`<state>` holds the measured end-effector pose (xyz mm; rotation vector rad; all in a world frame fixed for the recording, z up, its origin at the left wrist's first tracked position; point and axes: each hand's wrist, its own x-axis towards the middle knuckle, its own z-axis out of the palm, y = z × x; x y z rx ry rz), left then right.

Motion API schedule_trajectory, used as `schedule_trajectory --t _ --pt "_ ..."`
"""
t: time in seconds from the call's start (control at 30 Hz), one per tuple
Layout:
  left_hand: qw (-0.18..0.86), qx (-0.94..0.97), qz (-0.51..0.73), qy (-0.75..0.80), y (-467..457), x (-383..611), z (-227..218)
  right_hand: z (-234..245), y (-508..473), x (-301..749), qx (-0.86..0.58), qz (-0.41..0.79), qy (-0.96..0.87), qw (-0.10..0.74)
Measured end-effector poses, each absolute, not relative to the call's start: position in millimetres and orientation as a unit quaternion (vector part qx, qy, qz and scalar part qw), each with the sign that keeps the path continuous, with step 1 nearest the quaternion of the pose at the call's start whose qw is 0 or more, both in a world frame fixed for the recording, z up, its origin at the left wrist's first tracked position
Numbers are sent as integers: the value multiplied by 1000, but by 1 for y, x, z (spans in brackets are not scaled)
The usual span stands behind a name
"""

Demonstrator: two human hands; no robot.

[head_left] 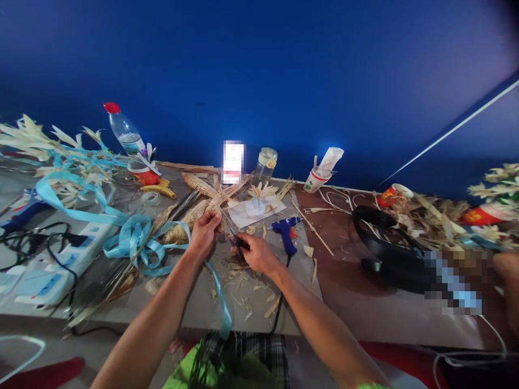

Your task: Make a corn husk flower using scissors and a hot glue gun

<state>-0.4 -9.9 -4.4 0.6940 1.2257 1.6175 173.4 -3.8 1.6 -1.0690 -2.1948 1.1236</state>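
We work at a brown counter with both hands close together above a grey sheet. Our left hand has its thumb and fingertips pressed together, pinching a pale husk piece; its far end is hard to separate from the dry husks behind. Our right hand curls around the dark handles of the scissors, whose blades point forward and left, near our left hand; we cannot tell whether they touch the husk.

Just right of our right hand lies a blue glue gun, its black cord running toward us. Shiny light-blue ribbon loops to the left of our left hand, and a length of it hangs over the front edge between our forearms. Beyond our hands, a small husk flower in a white base stands on white paper, with a glass jar behind it. A corn cob lies to the left of the jar. Husk scraps litter the sheet below our right hand.
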Motion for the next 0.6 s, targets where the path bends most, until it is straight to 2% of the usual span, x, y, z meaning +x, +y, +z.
schedule_trajectory --t 0.27,0.6 --pt "506 305 639 492 -11 4 -3 -10 -3 172 -387 514 -725 245" --pt "567 299 617 456 -12 9 -7 -10 -3 169 -389 556 -683 269"
